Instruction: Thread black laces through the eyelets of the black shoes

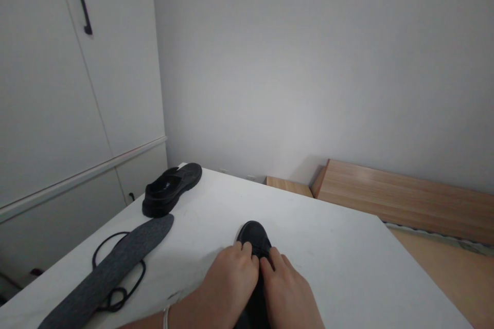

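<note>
A black shoe (253,233) lies on the white table with its toe pointing away from me. My left hand (234,270) is closed on its left side, fingers curled over the upper near the lacing. On the other side my right hand (286,282) is closed too, fingertips bent onto the same area. The two hands nearly meet over the middle of the shoe. They cover much of the upper, so any lace between the fingertips is hard to make out. A thin light-coloured bracelet (165,317) circles my left wrist.
A second black shoe (162,196) stands at the table's far left corner. Near it lie a dark grey insole (119,262) and a loose black shoelace (142,273), partly under the insole. White cabinets (127,87) flank the left; a wooden headboard-like panel (401,198) is beyond the table (347,257).
</note>
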A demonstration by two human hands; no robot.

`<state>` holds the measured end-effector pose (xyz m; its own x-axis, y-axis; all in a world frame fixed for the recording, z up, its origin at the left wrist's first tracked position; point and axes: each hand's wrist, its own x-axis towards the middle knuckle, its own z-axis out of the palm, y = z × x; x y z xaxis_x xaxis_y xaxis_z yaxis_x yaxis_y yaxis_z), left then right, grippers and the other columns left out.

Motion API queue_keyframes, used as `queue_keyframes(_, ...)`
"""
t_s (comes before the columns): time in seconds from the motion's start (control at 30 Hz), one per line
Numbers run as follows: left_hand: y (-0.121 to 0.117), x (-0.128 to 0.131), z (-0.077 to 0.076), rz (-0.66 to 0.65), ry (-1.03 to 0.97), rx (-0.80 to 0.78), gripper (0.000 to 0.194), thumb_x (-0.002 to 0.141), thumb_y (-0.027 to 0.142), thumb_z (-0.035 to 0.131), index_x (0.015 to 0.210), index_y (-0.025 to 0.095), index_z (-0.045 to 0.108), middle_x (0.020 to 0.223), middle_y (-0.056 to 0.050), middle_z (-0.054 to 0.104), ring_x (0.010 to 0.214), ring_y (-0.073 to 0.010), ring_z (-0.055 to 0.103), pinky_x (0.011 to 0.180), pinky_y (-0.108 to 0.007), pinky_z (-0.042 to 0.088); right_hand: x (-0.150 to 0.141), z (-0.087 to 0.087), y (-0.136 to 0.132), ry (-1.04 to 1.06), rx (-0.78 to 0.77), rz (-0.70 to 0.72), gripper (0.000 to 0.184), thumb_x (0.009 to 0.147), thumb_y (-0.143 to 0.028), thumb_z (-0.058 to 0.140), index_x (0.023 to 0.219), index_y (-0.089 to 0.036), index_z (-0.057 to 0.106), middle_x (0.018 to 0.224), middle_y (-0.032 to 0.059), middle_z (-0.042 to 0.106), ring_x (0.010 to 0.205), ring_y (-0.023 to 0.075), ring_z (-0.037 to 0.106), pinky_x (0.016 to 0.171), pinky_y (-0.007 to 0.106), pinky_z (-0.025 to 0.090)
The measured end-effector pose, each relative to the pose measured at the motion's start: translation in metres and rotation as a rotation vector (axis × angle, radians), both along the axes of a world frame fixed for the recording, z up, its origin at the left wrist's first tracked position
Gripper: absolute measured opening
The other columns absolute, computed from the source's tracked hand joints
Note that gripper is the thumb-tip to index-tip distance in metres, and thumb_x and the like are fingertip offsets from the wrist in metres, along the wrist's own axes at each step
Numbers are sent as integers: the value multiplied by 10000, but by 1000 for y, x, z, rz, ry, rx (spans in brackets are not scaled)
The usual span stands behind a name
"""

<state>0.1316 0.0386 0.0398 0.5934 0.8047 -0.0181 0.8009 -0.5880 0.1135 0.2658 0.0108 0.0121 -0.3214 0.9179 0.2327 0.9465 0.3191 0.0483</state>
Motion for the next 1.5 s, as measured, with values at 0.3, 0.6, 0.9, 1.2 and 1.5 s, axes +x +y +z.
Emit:
queue_keyframes(0.3, 1, -35, 57, -54, -820, 132, 169, 966, 115, 543, 865, 184, 661, 796, 5, 672, 731, -151, 642, 676, -241, 489, 23, 58, -9, 957, 232, 189, 161, 1024, -152, 461, 987, -257, 577, 800, -17, 591, 684, 138, 617, 605, 210, 532)
queue_keyframes(0.6, -1, -32, 76, -10, -1253, -25, 140, 857, 138, 668, 762, 202, 747, 711, 35, 764, 674, -116, 690, 618, -169, 485, 14, 81, -9, 1219, 340, 351, 187, 986, -115, 566, 988, -271, 670, 928, -2, 632, 773, 121, 623, 672, 210, 529)
queue_keyframes(0.9, -3, -25, 67, -62, -1495, -508, 78, 830, 171, 705, 855, 197, 775, 794, 7, 783, 761, -141, 704, 721, -201, 542, -2, 83, 2, 1402, 136, 359, 78, 923, -271, 715, 880, -306, 771, 927, 6, 622, 861, 163, 611, 723, 252, 518)
queue_keyframes(1.2, 2, -29, 61, -113, -1469, -405, 39, 815, 151, 753, 790, 181, 751, 772, 3, 713, 770, -157, 634, 745, -255, 486, 2, 63, 7, 1616, -125, 363, 166, 926, -367, 721, 1084, -370, 769, 1034, 11, 715, 976, 170, 669, 868, 257, 540)
queue_keyframes(1.5, 1, -31, 61, -227, -1474, -264, 109, 851, 97, 731, 824, 192, 776, 852, -21, 655, 820, -159, 622, 761, -270, 476, 8, 61, 2, 1482, -94, 316, 87, 947, -321, 688, 903, -246, 697, 870, 2, 677, 857, 157, 641, 786, 237, 520)
